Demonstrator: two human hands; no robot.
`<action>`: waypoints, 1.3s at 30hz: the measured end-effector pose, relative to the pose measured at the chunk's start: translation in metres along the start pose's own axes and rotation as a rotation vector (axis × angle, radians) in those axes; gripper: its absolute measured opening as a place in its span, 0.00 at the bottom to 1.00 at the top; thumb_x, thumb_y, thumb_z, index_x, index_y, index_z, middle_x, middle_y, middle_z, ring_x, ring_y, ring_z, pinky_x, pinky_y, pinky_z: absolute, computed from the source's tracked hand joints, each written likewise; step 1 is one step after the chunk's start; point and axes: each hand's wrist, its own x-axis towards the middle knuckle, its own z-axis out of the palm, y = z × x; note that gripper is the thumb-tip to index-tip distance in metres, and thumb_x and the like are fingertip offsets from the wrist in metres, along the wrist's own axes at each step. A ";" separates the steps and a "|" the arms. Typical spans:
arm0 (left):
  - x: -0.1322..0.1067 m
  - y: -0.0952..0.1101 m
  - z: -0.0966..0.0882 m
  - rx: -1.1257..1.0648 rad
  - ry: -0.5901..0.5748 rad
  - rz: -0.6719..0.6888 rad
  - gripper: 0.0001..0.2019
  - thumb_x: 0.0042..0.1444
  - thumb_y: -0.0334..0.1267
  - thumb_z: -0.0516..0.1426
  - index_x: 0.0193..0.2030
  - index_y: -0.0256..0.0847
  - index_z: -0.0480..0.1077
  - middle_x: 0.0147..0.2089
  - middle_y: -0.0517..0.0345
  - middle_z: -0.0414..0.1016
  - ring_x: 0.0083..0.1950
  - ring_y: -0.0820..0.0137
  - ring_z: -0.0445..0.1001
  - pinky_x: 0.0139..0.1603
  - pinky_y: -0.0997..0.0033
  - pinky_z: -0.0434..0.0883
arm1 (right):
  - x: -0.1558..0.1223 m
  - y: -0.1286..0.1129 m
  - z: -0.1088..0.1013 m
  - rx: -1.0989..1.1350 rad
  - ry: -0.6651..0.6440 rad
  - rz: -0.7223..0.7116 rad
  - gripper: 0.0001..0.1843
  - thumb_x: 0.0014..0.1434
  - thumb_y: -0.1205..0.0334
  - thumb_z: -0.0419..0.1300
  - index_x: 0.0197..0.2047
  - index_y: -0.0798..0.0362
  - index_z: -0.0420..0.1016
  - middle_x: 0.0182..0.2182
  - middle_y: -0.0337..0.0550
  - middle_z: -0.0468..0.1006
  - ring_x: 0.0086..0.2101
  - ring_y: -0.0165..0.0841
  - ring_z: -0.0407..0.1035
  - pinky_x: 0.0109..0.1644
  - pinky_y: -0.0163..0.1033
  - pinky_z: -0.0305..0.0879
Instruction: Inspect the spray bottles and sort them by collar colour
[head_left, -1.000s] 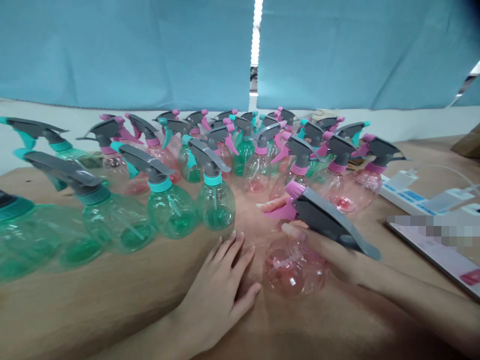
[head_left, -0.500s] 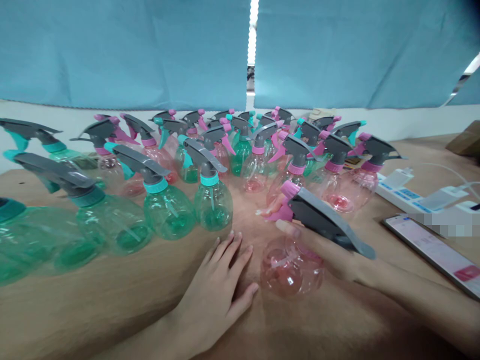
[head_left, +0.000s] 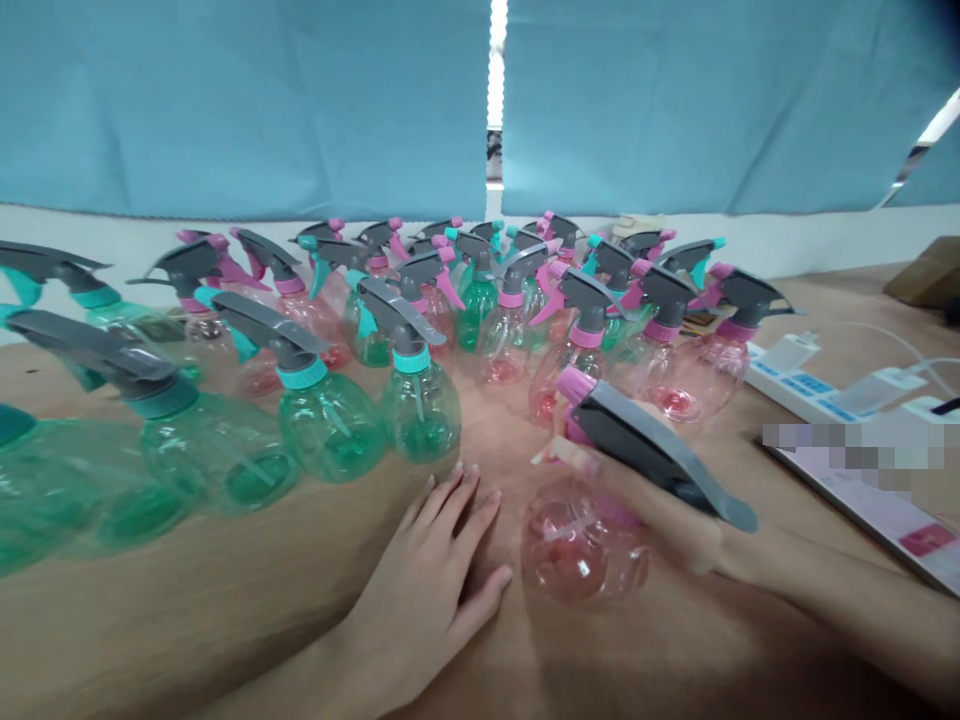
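My right hand is wrapped round the neck and trigger of a spray bottle with a clear pink body, a pink nozzle and a grey head. Its fingers are drawn in at the trigger, which they partly hide. My left hand lies palm down on the wooden table, fingers stretched out, holding nothing. Just beyond its fingertips stands a green spray bottle with a turquoise collar. Another green spray bottle is beside that one.
Several more pink and green spray bottles crowd the back and left; one pink bottle stands at the right of the group. A white power strip with plugged-in chargers and a phone lie at the right. Blue curtain hangs behind.
My right fingers have pulled inward, and the pink trigger sits closer to the bottle's neck. The left hand stays flat. The whole view has shifted slightly.
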 end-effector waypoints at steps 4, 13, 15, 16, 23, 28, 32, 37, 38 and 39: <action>0.000 0.000 0.000 0.007 0.004 -0.002 0.25 0.65 0.46 0.52 0.66 0.37 0.59 0.70 0.45 0.54 0.69 0.53 0.54 0.64 0.49 0.59 | 0.003 -0.010 0.001 0.042 -0.028 0.048 0.10 0.63 0.53 0.55 0.39 0.46 0.76 0.29 0.40 0.78 0.31 0.36 0.73 0.40 0.44 0.74; 0.000 -0.001 0.000 -0.009 -0.006 -0.003 0.26 0.65 0.46 0.52 0.66 0.37 0.59 0.70 0.44 0.53 0.69 0.52 0.53 0.64 0.47 0.59 | 0.006 -0.018 -0.003 0.038 -0.034 0.034 0.12 0.58 0.54 0.62 0.46 0.44 0.74 0.27 0.38 0.77 0.27 0.36 0.72 0.31 0.42 0.72; -0.001 -0.001 0.000 -0.018 0.004 -0.006 0.26 0.65 0.46 0.52 0.66 0.38 0.59 0.70 0.45 0.53 0.69 0.52 0.53 0.64 0.48 0.58 | 0.007 -0.020 -0.003 0.032 -0.031 0.021 0.11 0.58 0.54 0.62 0.45 0.43 0.74 0.26 0.38 0.77 0.27 0.37 0.71 0.32 0.43 0.72; -0.001 0.000 0.000 -0.020 0.001 -0.007 0.25 0.65 0.46 0.52 0.66 0.38 0.59 0.70 0.45 0.53 0.69 0.52 0.53 0.64 0.48 0.58 | 0.007 -0.020 -0.004 0.032 -0.036 0.020 0.10 0.58 0.54 0.62 0.44 0.43 0.75 0.26 0.38 0.76 0.27 0.37 0.71 0.32 0.43 0.73; 0.000 0.001 -0.002 0.001 -0.010 -0.001 0.26 0.65 0.46 0.52 0.66 0.36 0.60 0.70 0.43 0.54 0.69 0.52 0.54 0.63 0.47 0.59 | 0.006 -0.012 -0.003 0.075 -0.128 0.087 0.09 0.62 0.55 0.57 0.31 0.48 0.73 0.26 0.38 0.75 0.30 0.35 0.73 0.35 0.41 0.73; 0.001 0.001 -0.001 -0.009 0.003 -0.002 0.26 0.65 0.46 0.52 0.65 0.36 0.60 0.70 0.44 0.55 0.69 0.52 0.54 0.64 0.47 0.59 | 0.006 -0.013 0.000 0.180 -0.099 0.063 0.08 0.62 0.56 0.58 0.35 0.49 0.76 0.36 0.39 0.81 0.35 0.33 0.76 0.41 0.39 0.74; 0.000 0.001 -0.001 -0.011 0.003 -0.003 0.25 0.65 0.46 0.52 0.66 0.38 0.59 0.70 0.45 0.54 0.69 0.53 0.53 0.64 0.48 0.58 | 0.005 -0.009 -0.001 0.160 -0.087 0.046 0.09 0.62 0.58 0.58 0.44 0.47 0.77 0.39 0.40 0.81 0.38 0.33 0.77 0.45 0.39 0.74; 0.000 0.001 -0.001 -0.012 0.007 -0.002 0.25 0.65 0.46 0.52 0.66 0.37 0.59 0.69 0.44 0.55 0.69 0.53 0.54 0.64 0.48 0.59 | 0.002 -0.001 -0.002 0.159 -0.116 0.097 0.10 0.63 0.57 0.57 0.44 0.48 0.76 0.36 0.41 0.79 0.37 0.35 0.75 0.42 0.41 0.74; 0.000 0.001 -0.001 -0.012 0.004 -0.005 0.25 0.65 0.46 0.52 0.66 0.37 0.60 0.69 0.44 0.55 0.69 0.53 0.54 0.64 0.48 0.59 | 0.003 -0.003 -0.001 0.170 -0.140 0.100 0.10 0.63 0.57 0.57 0.45 0.48 0.76 0.37 0.41 0.79 0.38 0.36 0.75 0.43 0.42 0.74; 0.000 0.001 -0.001 -0.011 0.000 -0.008 0.26 0.65 0.46 0.52 0.65 0.37 0.60 0.70 0.44 0.55 0.69 0.53 0.54 0.64 0.48 0.59 | 0.003 -0.005 -0.001 0.183 -0.154 0.092 0.11 0.63 0.57 0.57 0.46 0.48 0.76 0.38 0.42 0.79 0.39 0.37 0.75 0.45 0.43 0.74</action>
